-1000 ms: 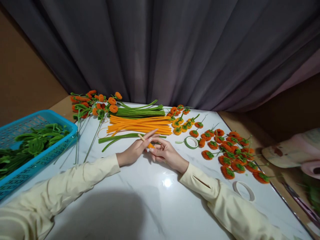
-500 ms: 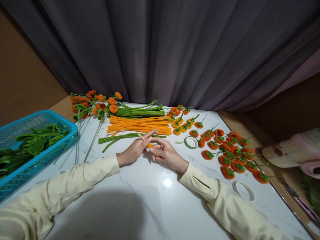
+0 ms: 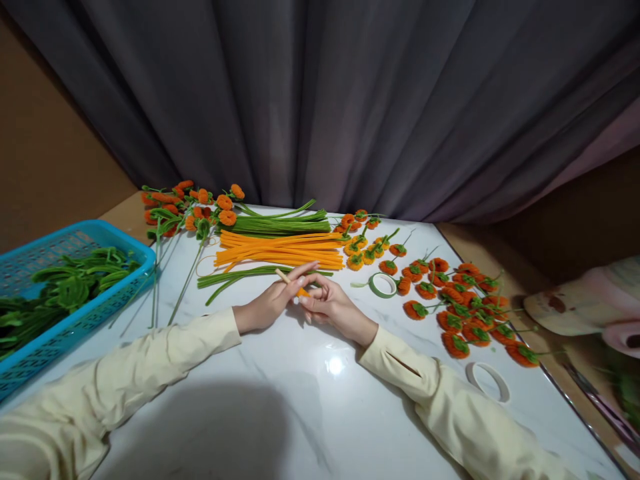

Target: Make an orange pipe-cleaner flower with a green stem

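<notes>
We're right over the white tabletop (image 3: 320,413), and our left hand (image 3: 270,303) has a slim pale stick (image 3: 282,273) gripped between thumb and fingers, its tip poking up. At its lower end, between both hands, sits a bit of orange strip (image 3: 303,292), and our right hand (image 3: 340,310) pinches in there, fingers curled! Just beyond lie loose green stems (image 3: 240,274) and the orange bundle (image 3: 280,250); the green tape roll (image 3: 371,286) rests to the right.
</notes>
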A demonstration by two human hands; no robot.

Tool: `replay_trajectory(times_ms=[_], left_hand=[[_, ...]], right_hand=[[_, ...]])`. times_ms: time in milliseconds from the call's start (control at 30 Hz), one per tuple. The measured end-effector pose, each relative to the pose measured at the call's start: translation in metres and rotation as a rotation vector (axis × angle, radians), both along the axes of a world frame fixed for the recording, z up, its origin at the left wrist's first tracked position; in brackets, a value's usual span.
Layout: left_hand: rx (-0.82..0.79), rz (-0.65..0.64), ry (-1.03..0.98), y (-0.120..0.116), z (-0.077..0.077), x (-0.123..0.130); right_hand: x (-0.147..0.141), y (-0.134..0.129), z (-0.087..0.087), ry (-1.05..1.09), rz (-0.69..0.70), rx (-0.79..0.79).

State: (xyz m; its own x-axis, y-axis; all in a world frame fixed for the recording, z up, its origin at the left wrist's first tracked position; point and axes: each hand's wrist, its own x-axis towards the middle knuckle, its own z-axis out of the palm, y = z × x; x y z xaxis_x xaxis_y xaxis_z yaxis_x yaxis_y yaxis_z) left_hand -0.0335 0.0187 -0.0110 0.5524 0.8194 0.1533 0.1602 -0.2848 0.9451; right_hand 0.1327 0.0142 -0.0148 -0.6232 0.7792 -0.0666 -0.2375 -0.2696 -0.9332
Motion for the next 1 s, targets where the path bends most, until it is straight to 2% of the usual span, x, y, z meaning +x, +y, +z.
replay_trajectory(times_ms=[300,600,1000], left_hand=[[-0.011,-0.04,0.016,-0.0021,0.0022,0.0],[-0.033,-0.062,-0.011,-0.0043,0.0042,0.0007],[-0.044,-0.041,-0.002,-0.0037,0.0012,-0.0001]], right_hand=[[-0.0011,-0.0026,0.0049,-0.035,-0.023,0.017],[-0.0006,-0.0006,0.0003,-0.012,0.012,-0.004],[-0.001,0.0,0.0011,-0.014,0.013,-0.015]])
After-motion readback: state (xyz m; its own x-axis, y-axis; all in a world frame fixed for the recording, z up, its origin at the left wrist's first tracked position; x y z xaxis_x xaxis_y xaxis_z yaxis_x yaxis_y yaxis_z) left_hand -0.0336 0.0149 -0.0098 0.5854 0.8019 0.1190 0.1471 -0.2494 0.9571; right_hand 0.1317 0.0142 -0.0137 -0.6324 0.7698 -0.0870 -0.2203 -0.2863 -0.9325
